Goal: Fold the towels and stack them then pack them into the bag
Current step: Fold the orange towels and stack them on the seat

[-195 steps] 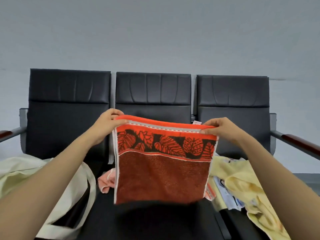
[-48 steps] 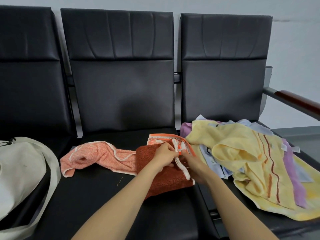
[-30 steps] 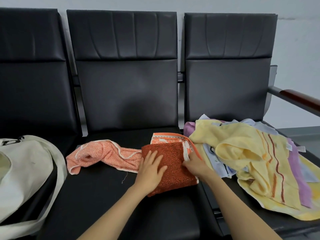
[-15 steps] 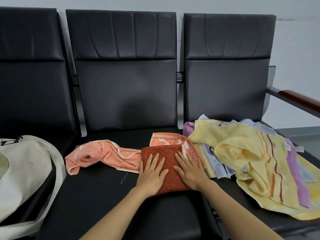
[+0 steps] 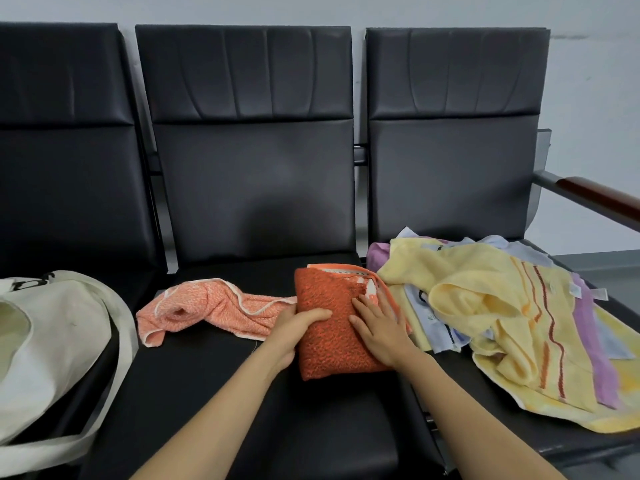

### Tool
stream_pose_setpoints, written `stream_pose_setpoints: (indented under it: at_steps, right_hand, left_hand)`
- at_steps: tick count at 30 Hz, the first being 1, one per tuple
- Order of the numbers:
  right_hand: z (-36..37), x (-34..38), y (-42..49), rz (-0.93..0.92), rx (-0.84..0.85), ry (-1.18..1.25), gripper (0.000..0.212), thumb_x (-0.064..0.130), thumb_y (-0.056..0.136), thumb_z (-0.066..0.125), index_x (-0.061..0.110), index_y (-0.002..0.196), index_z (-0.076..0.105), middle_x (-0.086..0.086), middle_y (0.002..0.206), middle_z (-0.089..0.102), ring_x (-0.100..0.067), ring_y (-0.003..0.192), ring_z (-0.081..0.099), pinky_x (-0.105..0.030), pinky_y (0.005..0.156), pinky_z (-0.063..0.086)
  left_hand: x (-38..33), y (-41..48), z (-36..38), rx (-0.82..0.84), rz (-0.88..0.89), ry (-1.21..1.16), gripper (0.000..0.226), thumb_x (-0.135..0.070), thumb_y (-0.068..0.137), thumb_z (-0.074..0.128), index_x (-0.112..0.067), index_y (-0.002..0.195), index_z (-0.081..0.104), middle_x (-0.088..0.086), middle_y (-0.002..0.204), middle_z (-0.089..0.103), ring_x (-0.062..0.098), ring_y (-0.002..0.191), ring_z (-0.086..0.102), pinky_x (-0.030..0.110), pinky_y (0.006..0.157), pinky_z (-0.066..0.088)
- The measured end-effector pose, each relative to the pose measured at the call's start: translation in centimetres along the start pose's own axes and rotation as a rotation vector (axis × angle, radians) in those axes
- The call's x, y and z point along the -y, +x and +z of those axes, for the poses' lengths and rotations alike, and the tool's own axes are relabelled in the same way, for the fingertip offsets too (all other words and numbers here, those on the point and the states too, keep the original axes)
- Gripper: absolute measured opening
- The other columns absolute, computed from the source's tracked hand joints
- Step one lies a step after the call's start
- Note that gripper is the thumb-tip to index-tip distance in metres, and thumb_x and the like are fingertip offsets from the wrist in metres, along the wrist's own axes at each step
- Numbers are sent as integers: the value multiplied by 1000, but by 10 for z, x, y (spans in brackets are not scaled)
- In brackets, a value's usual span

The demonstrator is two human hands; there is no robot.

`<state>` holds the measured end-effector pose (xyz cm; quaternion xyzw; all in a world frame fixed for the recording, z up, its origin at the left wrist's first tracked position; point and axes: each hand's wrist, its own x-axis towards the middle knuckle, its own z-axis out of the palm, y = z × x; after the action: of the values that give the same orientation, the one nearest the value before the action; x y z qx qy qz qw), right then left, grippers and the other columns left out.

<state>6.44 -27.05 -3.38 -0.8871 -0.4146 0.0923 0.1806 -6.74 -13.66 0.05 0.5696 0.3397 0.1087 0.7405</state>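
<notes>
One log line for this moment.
left hand: grips orange towel edge | right hand: flat on towel | towel pile: unfolded | bag: at left, untouched

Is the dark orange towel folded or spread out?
Folded. The orange towel is a thick compact block; the left hand grips its edge, the right hand lies flat on it.

- folded orange towel: lies on the middle seat of a black three-seat row.
- left hand: grips the towel's left edge, thumb on top.
- right hand: flat on the towel, fingers spread.
- salmon towel: crumpled, touching its left side.
- yellow towel: heaped with other cloths, right seat.
- cream bag: left seat.
</notes>
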Motion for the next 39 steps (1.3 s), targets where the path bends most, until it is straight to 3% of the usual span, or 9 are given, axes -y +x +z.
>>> stream_pose_setpoints:
  at_steps: [3, 6, 9, 12, 17, 22, 27, 32, 39]
  right_hand:
    - [-6, 11, 5, 2, -274, 268, 84, 75, 83, 12, 24, 140, 45, 1, 150, 39, -18, 145, 20, -45, 118, 16]
    - [-29, 39, 0, 65, -350, 707, 42, 54, 97, 37, 24, 122, 52, 7, 126, 55, -7, 119, 49, -24, 106, 36]
    - [-49, 59, -6, 192, -134, 1098, 24, 37, 102, 42, 23, 91, 58, 10, 90, 59, 4, 78, 59, 2, 63, 42]
    - [-56, 76, -16, 197, 266, 1408, 43, 57, 91, 47, 22, 109, 64, -1, 104, 72, -12, 92, 70, -30, 85, 53]
    - [-48, 83, -9, -22, 305, 1221, 83, 20, 79, 74, 43, 143, 27, 9, 116, 59, -4, 98, 67, -27, 84, 55]
    - [-43, 94, -11, -151, 254, 1058, 54, 6, 84, 69, 44, 121, 61, 7, 134, 52, -13, 118, 56, -30, 94, 52]
    - [-37, 85, -11, -58, 210, 1204, 44, 1, 88, 61, 36, 113, 68, 2, 132, 55, -19, 115, 59, -27, 82, 53]
    - [-45, 77, -14, -50, 271, 1119, 59, 3, 73, 78, 36, 120, 64, 7, 128, 55, -11, 111, 59, -18, 77, 53]
    - [-45, 81, -15, -142, 108, 598, 79, 8, 64, 85, 38, 126, 48, 18, 122, 48, -6, 116, 45, -23, 98, 38]
  left_hand:
    - [-26, -16, 2, 96, 43, -65, 39, -13, 81, 69, -9, 119, 60, 12, 103, 73, 29, 94, 70, 42, 83, 55]
    - [-55, -36, -13, 169, 50, -110, 22, -11, 83, 63, -6, 104, 66, 12, 89, 74, 25, 76, 71, 34, 72, 54]
    - [-73, -48, -39, 178, 76, -199, 27, -15, 73, 65, -5, 97, 69, 15, 90, 73, 27, 75, 71, 37, 77, 53]
    - [-73, -52, -68, 109, 117, -167, 30, -13, 77, 67, -5, 106, 66, 16, 98, 73, 27, 82, 72, 38, 78, 55]
    - [-45, -46, -100, -76, 221, 104, 40, -18, 79, 76, -11, 115, 62, 11, 110, 72, 21, 95, 70, 33, 82, 54]
    - [-31, -49, -108, -255, 292, 212, 86, -38, 75, 79, -21, 143, 29, -6, 127, 50, 14, 113, 55, 33, 97, 44]
    - [-34, -56, -111, -27, 313, 205, 46, -27, 91, 62, -40, 133, 50, -9, 142, 46, 6, 124, 48, 26, 105, 37]
    - [-28, -59, -115, 166, 324, 419, 90, -7, 71, 81, -45, 140, 38, -12, 144, 38, 4, 127, 43, 25, 105, 39]
    - [-27, -59, -99, 7, 406, 663, 104, -6, 68, 83, -35, 149, 26, -2, 150, 25, 10, 135, 28, 27, 112, 23]
